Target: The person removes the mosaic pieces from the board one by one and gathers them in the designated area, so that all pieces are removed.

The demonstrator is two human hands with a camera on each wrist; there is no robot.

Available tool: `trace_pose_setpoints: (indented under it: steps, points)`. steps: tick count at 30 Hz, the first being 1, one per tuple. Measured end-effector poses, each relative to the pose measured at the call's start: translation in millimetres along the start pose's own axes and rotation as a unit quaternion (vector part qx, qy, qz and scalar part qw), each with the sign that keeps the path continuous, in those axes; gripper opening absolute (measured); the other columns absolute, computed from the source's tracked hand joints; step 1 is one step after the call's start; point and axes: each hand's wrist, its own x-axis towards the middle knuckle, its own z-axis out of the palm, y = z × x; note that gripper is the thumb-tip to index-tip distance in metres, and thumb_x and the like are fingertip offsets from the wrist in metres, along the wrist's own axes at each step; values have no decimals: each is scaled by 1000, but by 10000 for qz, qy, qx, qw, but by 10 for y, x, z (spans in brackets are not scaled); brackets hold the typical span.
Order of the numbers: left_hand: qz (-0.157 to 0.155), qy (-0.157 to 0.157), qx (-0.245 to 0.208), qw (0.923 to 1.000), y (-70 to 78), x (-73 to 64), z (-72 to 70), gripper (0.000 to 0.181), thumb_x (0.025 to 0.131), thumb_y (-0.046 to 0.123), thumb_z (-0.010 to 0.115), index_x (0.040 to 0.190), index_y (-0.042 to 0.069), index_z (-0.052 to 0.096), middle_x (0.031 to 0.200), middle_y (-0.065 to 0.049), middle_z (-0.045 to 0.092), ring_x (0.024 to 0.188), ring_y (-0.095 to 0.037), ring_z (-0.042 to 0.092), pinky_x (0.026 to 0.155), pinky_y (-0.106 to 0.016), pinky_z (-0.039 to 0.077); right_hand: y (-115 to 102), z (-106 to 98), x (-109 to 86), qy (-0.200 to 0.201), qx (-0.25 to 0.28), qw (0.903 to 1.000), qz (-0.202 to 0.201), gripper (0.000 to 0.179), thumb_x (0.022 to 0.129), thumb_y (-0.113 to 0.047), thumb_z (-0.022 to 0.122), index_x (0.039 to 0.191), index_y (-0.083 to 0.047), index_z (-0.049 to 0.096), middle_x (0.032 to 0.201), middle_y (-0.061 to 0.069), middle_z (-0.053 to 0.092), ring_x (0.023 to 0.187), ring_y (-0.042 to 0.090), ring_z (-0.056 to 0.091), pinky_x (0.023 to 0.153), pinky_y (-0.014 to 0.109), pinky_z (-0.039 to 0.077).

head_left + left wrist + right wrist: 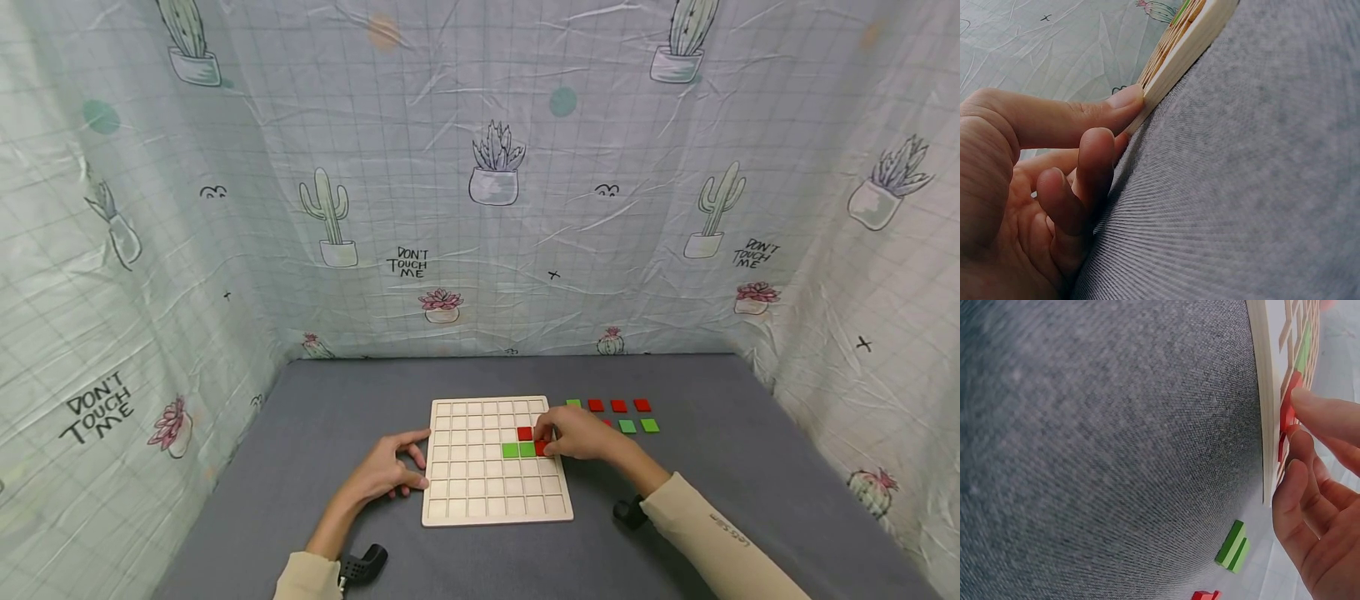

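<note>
A pale wooden grid board [468, 492] lies on the grey table. My left hand [384, 468] is at its left edge, thumb and index finger spread apart and their tips pressing the side; in the left wrist view the thumb [1125, 97] meets the wooden edge. Over the board's right side, my right hand [573, 432] pinches a red square tile [541, 448] at a cell in the row with two green tiles, left one [510, 451] and right one [527, 449]. Another red tile [524, 433] sits one row farther back. The right wrist view shows the thumb [1310, 403] against the red tile.
Right of the board, loose tiles lie in two rows, among them a red tile [642, 405] and a green tile [650, 425]; my right hand partly covers the nearer row. A printed curtain [495, 275] hangs behind the table and along both sides.
</note>
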Motion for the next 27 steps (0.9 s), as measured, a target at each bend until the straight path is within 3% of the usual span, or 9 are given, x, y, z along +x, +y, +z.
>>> trace_pose_setpoints:
  steps: [20,27]
  points:
    - [-23,-28,57,10000,-10,4,5,88,73,10,89,152,6,51,94,-10,66,51,-15,59,41,-30,45,-28,26,-16,-18,69,9999,111,20,85,-3,80,95,-13,67,85,-4,66,70,9,54,63,24,47]
    - [-42,63,7,10000,-9,7,12,87,72,8,90,151,6,52,92,-8,66,51,-17,60,40,-30,43,-13,20,-33,47,49,10000,-62,18,88,4,72,96,-12,67,87,-2,69,73,11,57,65,24,48]
